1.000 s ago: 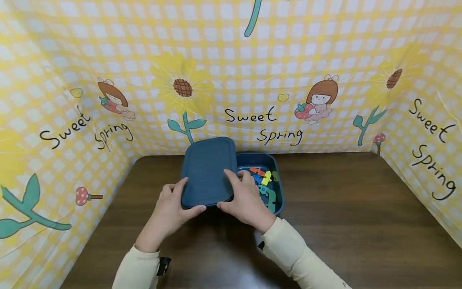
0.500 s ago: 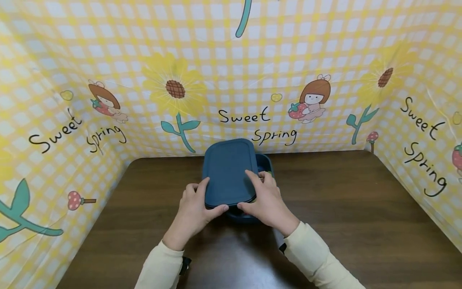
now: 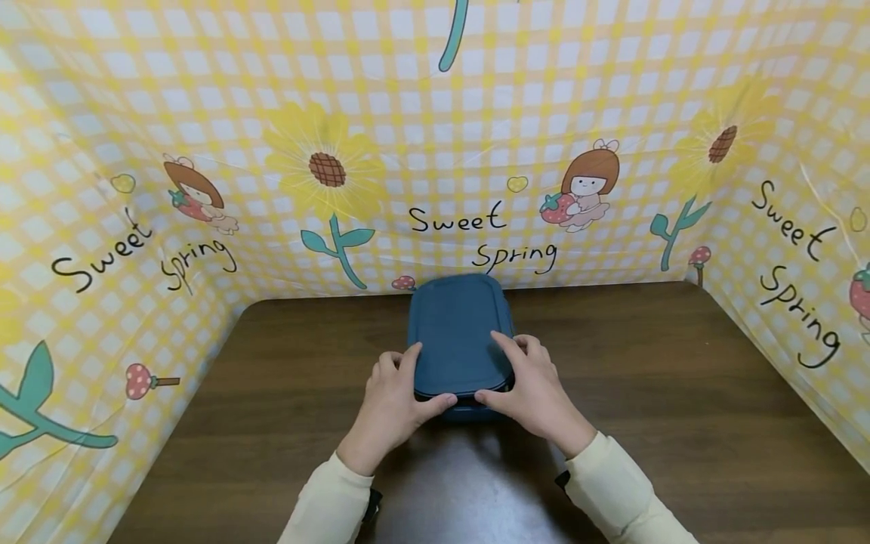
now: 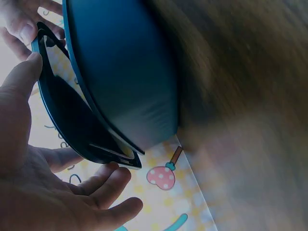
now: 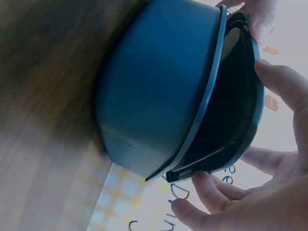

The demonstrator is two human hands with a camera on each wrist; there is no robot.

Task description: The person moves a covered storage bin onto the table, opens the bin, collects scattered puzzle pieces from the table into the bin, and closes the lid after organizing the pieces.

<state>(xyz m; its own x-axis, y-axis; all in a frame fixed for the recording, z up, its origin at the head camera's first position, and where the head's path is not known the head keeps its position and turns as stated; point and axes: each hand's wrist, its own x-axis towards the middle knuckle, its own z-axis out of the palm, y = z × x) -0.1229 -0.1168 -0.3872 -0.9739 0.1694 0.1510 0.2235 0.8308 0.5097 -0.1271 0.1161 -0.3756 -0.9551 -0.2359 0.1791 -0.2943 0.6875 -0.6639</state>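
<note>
A dark blue lid [image 3: 462,332] hovers tilted just over a blue box [image 3: 469,413] of matching shape. My left hand [image 3: 394,397] holds the lid's left edge, its thumb at the near rim. On the opposite side my right hand [image 3: 537,389] grips the lid the same way. Both wrist views show a gap between the lid [image 4: 72,118] and the rim of the box [image 5: 159,86], wider at the near end. The lid hides the inside of the box in the head view.
A dark wooden table [image 3: 272,423] carries the box near its back edge. Behind and at both sides hangs a yellow checked cloth [image 3: 435,136] with printed flowers and lettering.
Both hands have carried the lid rightward from beside the box to above it, then lowered it. The coloured pieces seen in the box earlier are now covered.
</note>
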